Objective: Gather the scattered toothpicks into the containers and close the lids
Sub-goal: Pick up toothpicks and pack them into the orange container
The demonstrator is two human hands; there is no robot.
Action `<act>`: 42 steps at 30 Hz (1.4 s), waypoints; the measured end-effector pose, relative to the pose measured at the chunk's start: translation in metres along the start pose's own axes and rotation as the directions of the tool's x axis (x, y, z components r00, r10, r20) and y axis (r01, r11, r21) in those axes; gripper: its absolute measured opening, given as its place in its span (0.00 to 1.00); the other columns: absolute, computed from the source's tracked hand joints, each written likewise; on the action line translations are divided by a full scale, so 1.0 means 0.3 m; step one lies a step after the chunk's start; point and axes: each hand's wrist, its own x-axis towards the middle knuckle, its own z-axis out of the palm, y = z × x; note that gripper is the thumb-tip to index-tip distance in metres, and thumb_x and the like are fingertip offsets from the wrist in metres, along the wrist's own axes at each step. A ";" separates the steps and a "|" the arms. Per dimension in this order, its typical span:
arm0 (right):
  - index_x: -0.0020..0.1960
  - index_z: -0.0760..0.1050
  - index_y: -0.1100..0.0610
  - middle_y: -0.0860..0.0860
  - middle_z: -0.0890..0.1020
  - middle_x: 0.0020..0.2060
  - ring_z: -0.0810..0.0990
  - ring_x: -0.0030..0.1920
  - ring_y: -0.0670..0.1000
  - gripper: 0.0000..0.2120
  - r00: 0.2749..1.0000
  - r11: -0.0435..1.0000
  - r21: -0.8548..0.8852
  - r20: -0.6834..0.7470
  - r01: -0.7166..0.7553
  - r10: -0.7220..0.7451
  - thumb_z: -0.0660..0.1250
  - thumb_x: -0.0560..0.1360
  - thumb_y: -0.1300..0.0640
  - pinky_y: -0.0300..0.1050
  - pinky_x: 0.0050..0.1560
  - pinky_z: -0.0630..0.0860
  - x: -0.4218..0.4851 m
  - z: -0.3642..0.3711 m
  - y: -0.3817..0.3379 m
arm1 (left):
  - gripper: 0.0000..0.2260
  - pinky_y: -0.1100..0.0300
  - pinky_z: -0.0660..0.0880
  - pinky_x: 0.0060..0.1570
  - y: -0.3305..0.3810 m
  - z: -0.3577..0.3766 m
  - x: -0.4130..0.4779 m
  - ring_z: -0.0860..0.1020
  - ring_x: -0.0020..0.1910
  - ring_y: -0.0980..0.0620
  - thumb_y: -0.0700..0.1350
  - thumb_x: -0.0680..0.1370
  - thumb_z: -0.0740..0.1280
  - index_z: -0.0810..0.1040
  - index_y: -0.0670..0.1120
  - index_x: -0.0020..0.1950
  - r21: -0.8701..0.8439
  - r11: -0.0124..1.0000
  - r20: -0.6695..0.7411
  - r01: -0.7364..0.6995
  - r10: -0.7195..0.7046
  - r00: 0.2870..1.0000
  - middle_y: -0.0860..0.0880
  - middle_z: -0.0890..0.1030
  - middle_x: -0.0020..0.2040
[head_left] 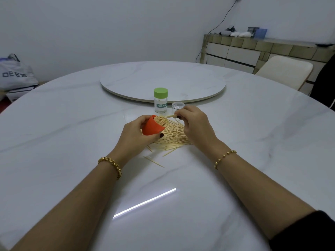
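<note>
Well, on the person's side of the orange container (151, 127), a few stray toothpicks (154, 161) lay loose on the white tabletop (72, 124). Directly beneath that container and spreading to its right sat the main pile (174, 137), a thick heap lying roughly one way.

The left hand (137, 136) gripped the orange container, fingers and thumb curled round its wall, tipping it so the mouth faced right. It looked well packed with sticks already. At that mouth the right hand (195, 124) pinched a small bundle (169, 116) between thumb and fingers (181, 113). I could not tell whether the bundle's free ends were touching the rim or just inside it.

To my eye the step in hand was feeding that bundle in. Doing it well would mean keeping the sticks parallel with those already inside and sliding them in along the emptier edge of the mouth, not jabbing at the packed ends. The container should be held tilted, not flat, so nothing slipped back out. With so little room left, a smaller pinch would likely go in more cleanly.

Beyond the orange container stood a green-lidded jar (160, 102), upright and closed. Also beyond it, partly behind the right hand, was a clear piece (176, 106), jar or lid I could not say. Farther off lay the round turntable (163, 82).
</note>
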 end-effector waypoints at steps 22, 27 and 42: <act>0.54 0.79 0.66 0.61 0.76 0.44 0.75 0.42 0.61 0.22 0.979 0.982 -0.040 0.098 0.184 -0.179 0.64 0.63 0.79 0.53 0.37 0.77 0.005 0.032 -0.074 | 0.24 0.79 0.70 0.41 0.003 0.013 -0.006 0.75 0.48 0.62 0.46 0.69 0.77 0.75 0.50 0.64 0.016 0.999 0.020 -0.032 0.031 0.999 0.55 0.78 0.53; 0.61 0.75 0.68 0.63 0.77 0.50 0.76 0.49 0.63 0.30 0.985 0.993 0.039 0.131 0.112 -0.116 0.60 0.60 0.80 0.57 0.41 0.79 0.003 0.048 -0.073 | 0.24 0.78 0.70 0.41 0.004 0.009 -0.006 0.75 0.48 0.65 0.47 0.69 0.77 0.75 0.50 0.64 0.007 1.000 0.021 -0.019 0.019 1.000 0.57 0.77 0.52; 0.69 0.70 0.62 0.57 0.78 0.56 0.75 0.55 0.53 0.28 0.995 0.982 0.187 0.095 -0.037 0.020 0.54 0.69 0.68 0.31 0.54 0.65 -0.009 0.037 -0.118 | 0.22 0.79 0.70 0.43 0.010 0.022 -0.014 0.76 0.48 0.62 0.43 0.69 0.76 0.76 0.49 0.61 0.008 0.998 0.041 -0.055 0.055 0.998 0.53 0.80 0.52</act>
